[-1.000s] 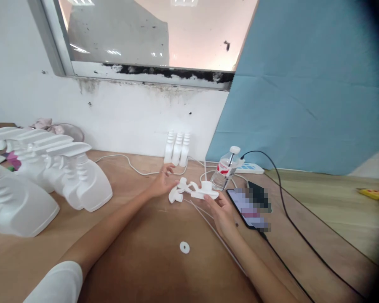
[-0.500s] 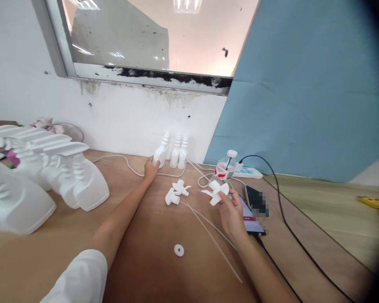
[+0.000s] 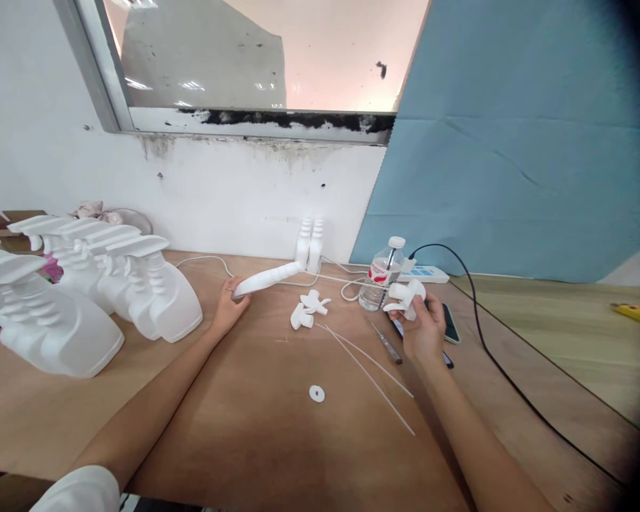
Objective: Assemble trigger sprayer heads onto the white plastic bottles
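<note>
My left hand (image 3: pixel 228 303) grips the base of a small white bottle (image 3: pixel 269 277), which lies tilted with its neck pointing right toward the wall. My right hand (image 3: pixel 421 331) holds a white spray trigger head (image 3: pixel 405 295) lifted above the table. Between the hands, loose white trigger parts (image 3: pixel 308 309) lie on the wooden table (image 3: pixel 235 419). Thin white dip tubes (image 3: pixel 370 370) and a white washer (image 3: pixel 316 393) lie in front of them. Two more small white bottles (image 3: pixel 310 244) stand upright by the wall.
Several large white spray bottles (image 3: pixel 112 284) stand at the left. A clear water bottle (image 3: pixel 381 281), a power strip (image 3: pixel 424 273), a phone (image 3: pixel 448 323), a small screwdriver-like tool (image 3: pixel 387 345) and a black cable (image 3: pixel 491 363) crowd the right. A blue panel (image 3: pixel 512 142) leans behind.
My left hand reached to the wall, took one small bottle and pulled it back, now tilted over. My right hand lifted a trigger head off the table and moved it right.
</note>
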`<state>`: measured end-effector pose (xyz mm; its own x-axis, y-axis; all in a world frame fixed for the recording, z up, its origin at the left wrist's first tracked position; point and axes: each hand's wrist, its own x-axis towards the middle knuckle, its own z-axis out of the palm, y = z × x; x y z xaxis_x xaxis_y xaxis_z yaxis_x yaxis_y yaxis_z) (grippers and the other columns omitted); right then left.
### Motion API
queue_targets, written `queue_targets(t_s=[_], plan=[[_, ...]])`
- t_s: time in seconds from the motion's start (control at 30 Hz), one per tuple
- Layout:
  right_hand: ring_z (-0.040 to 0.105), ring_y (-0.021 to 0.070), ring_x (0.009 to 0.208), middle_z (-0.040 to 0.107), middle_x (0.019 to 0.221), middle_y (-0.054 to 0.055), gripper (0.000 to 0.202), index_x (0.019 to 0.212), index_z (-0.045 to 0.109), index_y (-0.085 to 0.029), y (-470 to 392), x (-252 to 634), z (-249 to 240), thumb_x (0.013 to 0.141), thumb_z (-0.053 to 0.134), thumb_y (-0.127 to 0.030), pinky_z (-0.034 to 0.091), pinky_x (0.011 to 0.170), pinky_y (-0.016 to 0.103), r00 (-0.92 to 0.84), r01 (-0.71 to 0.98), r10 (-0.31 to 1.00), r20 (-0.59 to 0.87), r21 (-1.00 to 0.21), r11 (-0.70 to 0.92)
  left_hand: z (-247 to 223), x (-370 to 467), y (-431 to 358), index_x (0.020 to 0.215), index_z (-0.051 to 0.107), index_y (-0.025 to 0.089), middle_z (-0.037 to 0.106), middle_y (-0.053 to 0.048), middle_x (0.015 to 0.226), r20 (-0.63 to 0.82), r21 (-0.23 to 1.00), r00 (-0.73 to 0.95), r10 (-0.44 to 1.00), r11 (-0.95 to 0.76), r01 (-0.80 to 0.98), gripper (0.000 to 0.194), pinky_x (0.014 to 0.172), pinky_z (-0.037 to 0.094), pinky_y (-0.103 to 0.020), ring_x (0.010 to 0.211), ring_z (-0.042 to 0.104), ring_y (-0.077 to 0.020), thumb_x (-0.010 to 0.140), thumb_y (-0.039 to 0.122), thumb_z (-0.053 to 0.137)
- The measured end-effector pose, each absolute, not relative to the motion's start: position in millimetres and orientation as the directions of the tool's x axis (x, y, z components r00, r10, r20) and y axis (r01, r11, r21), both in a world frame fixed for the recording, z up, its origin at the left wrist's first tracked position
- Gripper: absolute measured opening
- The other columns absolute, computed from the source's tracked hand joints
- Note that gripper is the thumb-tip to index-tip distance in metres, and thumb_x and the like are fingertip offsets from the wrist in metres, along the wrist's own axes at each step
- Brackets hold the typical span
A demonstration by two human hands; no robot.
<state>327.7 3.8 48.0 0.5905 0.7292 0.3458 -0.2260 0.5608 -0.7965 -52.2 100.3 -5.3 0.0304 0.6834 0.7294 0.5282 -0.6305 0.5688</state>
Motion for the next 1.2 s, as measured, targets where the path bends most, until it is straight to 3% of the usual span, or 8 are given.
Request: queue_targets(t_s=[0.87, 1.07, 1.2], plan=[[0.055, 0.0133, 0.056, 0.062, 0.079, 0.0, 0.039, 0.084, 0.059, -0.019, 5.3, 348.8, 48.2, 0.055, 0.079, -0.035, 0.042, 0.035, 0.021, 0.656, -0.184, 0.677, 0.334, -0.799, 0.572, -12.8, -57.2, 104.6, 0.111, 0.059, 0.022, 0.054, -0.006, 0.115, 0.736, 0.546, 0.042, 0.675, -0.63, 0.552, 0.033, 0.104, 0.037, -0.04, 0.114, 0.049, -0.0219, 0.078, 0.018, 0.06], [0.054, 0.011, 0.047, 0.061, 0.072, -0.002, 0.046, 0.083, 0.055, -0.018, 8.8, 346.8, 40.5, 0.052, 0.082, -0.04, 0.045, 0.034, 0.021, 0.608, -0.194, 0.738, 0.293, -0.847, 0.495, -12.2, -55.7, 100.7, 0.114, 0.057, 0.023, 0.052, -0.006, 0.119, 0.746, 0.52, 0.094, 0.659, -0.665, 0.536, 0.04, 0.105, 0.036, -0.041, 0.115, 0.048, -0.0216, 0.076, 0.014, 0.06], [0.051, 0.0107, 0.039, 0.065, 0.076, -0.001, 0.05, 0.082, 0.047, -0.02, 4.7, 325.4, 41.1, 0.053, 0.082, -0.039, 0.042, 0.032, 0.023, 0.42, -0.249, 0.874, 0.244, -0.895, 0.369, -7.6, -47.1, 87.4, 0.116, 0.056, 0.024, 0.051, -0.007, 0.12, 0.758, 0.489, 0.18, 0.627, -0.729, 0.479, 0.043, 0.105, 0.037, -0.042, 0.116, 0.048, -0.0219, 0.075, 0.011, 0.057]])
